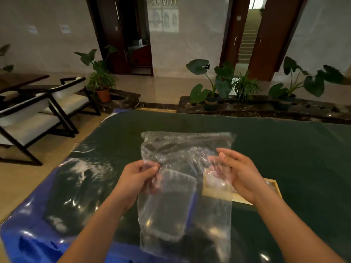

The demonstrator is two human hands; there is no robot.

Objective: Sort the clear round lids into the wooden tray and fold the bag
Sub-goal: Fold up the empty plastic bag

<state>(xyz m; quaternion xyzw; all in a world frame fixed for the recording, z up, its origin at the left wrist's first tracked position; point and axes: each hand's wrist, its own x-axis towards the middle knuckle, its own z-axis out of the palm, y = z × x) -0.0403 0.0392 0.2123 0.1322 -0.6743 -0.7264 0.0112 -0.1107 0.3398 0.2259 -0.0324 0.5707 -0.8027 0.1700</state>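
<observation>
Tray [242, 198] — mostly behind crinkled bag [186, 205]

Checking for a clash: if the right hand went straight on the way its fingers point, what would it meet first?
The right hand points left into the clear bag it grips; past that, probably the left hand, though depth is unclear.

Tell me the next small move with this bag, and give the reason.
Probably lay the bag flat on the table, left of the tray, then fold it. The left hand and right hand pinch its side edges at mid-length, and it hangs crumpled in the air, so a crease would likely come out crooked.
</observation>
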